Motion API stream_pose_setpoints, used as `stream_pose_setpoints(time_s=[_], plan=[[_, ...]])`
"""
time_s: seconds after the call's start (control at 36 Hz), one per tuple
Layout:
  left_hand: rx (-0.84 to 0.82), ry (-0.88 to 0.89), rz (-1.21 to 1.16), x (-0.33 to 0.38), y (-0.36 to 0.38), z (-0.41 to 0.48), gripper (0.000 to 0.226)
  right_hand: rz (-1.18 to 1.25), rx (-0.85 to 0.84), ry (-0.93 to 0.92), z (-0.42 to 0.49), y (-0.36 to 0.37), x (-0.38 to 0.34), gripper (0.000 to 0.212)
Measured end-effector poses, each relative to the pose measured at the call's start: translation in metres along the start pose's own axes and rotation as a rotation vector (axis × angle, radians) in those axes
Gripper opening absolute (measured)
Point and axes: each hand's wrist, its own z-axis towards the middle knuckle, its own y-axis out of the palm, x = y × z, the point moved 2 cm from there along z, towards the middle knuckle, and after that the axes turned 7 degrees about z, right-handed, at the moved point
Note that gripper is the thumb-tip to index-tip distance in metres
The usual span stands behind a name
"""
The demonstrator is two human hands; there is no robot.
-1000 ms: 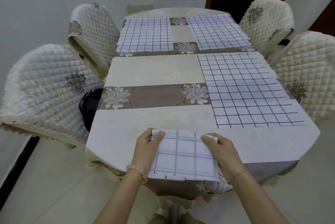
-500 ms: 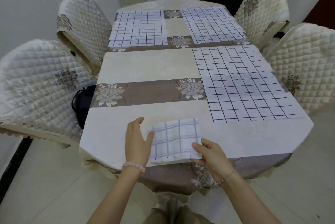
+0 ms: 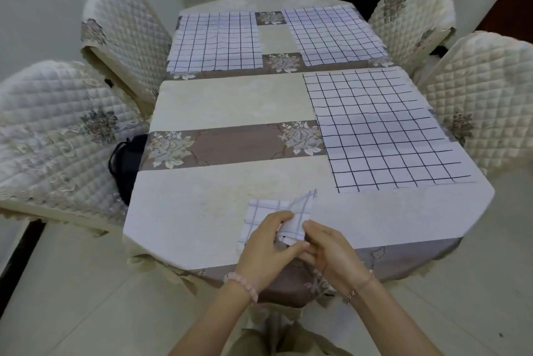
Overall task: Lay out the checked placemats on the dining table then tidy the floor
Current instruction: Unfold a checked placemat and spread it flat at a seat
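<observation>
A folded checked placemat (image 3: 268, 213) is observed at the near edge of the dining table (image 3: 202, 211), partly lifted, with one corner raised toward the table's centre. It is gripped by both hands. The left hand (image 3: 264, 243) is closed over the placemat's near portion, thumb and fingers pinched on the fabric; a pink bead bracelet (image 3: 242, 283) is worn at that wrist. The right hand (image 3: 326, 251) is set just beside the left, its fingers curled under the placemat's near right edge and touching the left hand's fingertips; a thin bracelet (image 3: 360, 288) is noted at its wrist.

Three opened placemats are recorded flat on the table: a near-right mat (image 3: 380, 127) on the right half, extending to the table's right edge, a far-left mat (image 3: 216, 41) and a far-right mat (image 3: 334, 34) at the far end. The table's left half, level with the near-right mat, carries no mat. The table is covered by a cream cloth with brown floral bands (image 3: 233, 143).

Four quilted chairs are drawn up to the table, two to its left (image 3: 57, 136) and two to its right (image 3: 484, 101). A dark bag (image 3: 127, 162) is seen on the near-left chair seat against the table's left edge.
</observation>
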Motion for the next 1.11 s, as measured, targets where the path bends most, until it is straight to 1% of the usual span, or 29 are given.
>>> stream_pose_setpoints(time_s=[0.06, 0.19, 0.25, 0.31, 0.36, 0.47, 0.56, 0.64, 0.69, 0.72, 0.78, 0.83, 0.94, 1.0, 1.03, 1.08, 1.11], plan=[[0.001, -0.002, 0.013, 0.0, 0.0, 0.0, 0.047, -0.01, -0.004, 0.001, 0.0, 0.001, 0.0, 0.031], [0.065, -0.069, -0.035, 0.001, 0.002, -0.001, 0.029, -0.014, 0.009, 0.044, 0.002, 0.003, 0.002, 0.036], [0.089, -0.07, -0.025, 0.002, 0.001, 0.0, 0.023, -0.043, -0.005, 0.041, 0.001, 0.003, 0.003, 0.034], [0.111, -0.07, -0.028, 0.002, -0.001, 0.003, 0.018, -0.129, -0.024, 0.011, 0.0, 0.002, 0.004, 0.028], [0.121, -0.074, -0.057, 0.0, -0.002, 0.006, 0.021, -0.199, -0.012, -0.022, -0.001, 0.002, 0.005, 0.026], [0.138, -0.09, -0.129, -0.004, -0.009, 0.011, 0.037, -0.192, 0.131, -0.065, 0.003, -0.003, 0.004, 0.02], [0.25, -0.109, -0.205, -0.013, -0.028, 0.017, 0.038, -0.153, 0.163, -0.072, 0.005, -0.012, -0.004, 0.015], [0.39, -0.131, -0.309, -0.018, -0.053, 0.02, 0.04, -0.139, 0.162, -0.096, 0.006, -0.025, -0.014, 0.022], [0.444, -0.116, -0.284, -0.019, -0.067, 0.02, 0.041, -0.107, 0.159, -0.108, 0.008, -0.031, -0.02, 0.023], [0.453, -0.102, -0.251, -0.02, -0.072, 0.02, 0.04, -0.105, 0.157, -0.112, 0.009, -0.033, -0.023, 0.019], [0.452, -0.08, -0.175, -0.023, -0.079, 0.023, 0.04, -0.155, 0.166, -0.127, 0.013, -0.035, -0.027, 0.014], [0.467, -0.079, -0.111, -0.029, -0.082, 0.027, 0.041, -0.217, 0.196, -0.147, 0.018, -0.038, -0.032, 0.013], [0.477, -0.119, -0.087, -0.042, -0.081, 0.036, 0.041, -0.296, 0.257, -0.194, 0.028, -0.043, -0.039, 0.022], [0.464, -0.138, -0.081, -0.048, -0.076, 0.039, 0.041, -0.312, 0.271, -0.195, 0.033, -0.047, -0.038, 0.031], [0.467, -0.154, -0.074, -0.051, -0.073, 0.04, 0.042, -0.303, 0.271, -0.178, 0.035, -0.048, -0.036, 0.03], [0.486, -0.209, -0.081, -0.057, -0.068, 0.042, 0.043, -0.264, 0.245, -0.11, 0.036, -0.049, -0.031, 0.017], [0.502, -0.245, -0.102, -0.062, -0.066, 0.044, 0.044, -0.256, 0.228, -0.06, 0.036, -0.051, -0.027, 0.015]])
